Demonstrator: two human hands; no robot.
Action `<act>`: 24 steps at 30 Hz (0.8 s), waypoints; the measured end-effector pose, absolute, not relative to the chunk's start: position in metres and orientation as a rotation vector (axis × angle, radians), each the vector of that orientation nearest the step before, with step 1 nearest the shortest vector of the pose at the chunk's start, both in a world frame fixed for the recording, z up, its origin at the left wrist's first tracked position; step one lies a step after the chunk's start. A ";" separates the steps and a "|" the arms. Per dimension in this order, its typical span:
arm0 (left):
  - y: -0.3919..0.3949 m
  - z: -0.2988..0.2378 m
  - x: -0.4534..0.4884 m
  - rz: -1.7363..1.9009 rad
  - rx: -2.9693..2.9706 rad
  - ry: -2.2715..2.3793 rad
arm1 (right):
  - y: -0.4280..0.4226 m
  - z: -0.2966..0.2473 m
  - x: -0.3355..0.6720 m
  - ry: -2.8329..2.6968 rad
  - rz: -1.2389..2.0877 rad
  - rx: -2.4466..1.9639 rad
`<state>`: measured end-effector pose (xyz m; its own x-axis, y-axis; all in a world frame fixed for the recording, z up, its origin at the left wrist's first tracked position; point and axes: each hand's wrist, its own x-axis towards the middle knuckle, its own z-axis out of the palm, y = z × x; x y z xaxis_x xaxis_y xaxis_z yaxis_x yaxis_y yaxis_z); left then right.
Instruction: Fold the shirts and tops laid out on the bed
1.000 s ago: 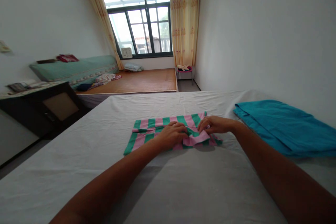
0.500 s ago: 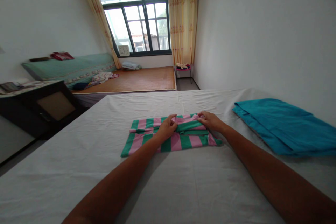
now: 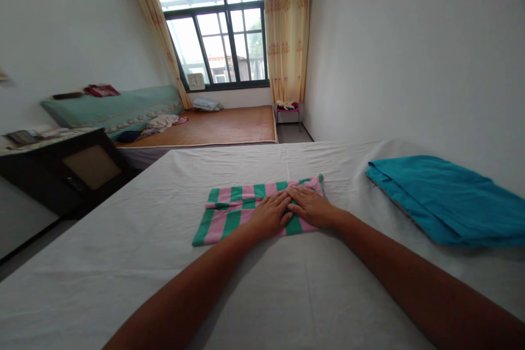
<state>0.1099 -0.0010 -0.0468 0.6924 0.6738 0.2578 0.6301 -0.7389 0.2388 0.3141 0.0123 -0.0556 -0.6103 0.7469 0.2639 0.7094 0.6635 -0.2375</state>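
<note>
Person's left hand flat on striped cloth, right hand just beside; blue cloth right of hands.

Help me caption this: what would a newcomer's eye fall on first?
Likely the folded pink and green striped cloth, mid-picture on the white sheet under the left hand and right hand. Then comes the folded turquoise cloth to its right, and the bright dark-framed window at the back.

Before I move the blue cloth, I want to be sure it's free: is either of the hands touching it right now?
No. Both hands rest on the striped cloth, and the blue cloth lies apart.
</note>
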 end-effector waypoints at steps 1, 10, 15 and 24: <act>-0.002 -0.047 0.109 0.488 2.771 1.074 | 0.016 -0.060 0.319 -2.539 0.124 -1.203; 0.001 -0.048 0.102 0.431 2.717 1.273 | 0.033 -0.068 0.352 -2.492 -0.028 -1.527; 0.020 -0.044 0.059 0.331 2.731 1.666 | 0.031 -0.068 0.348 -2.500 -0.021 -1.582; 0.041 -0.028 -0.006 0.166 2.591 1.851 | 0.029 -0.063 0.347 -2.503 -0.023 -1.626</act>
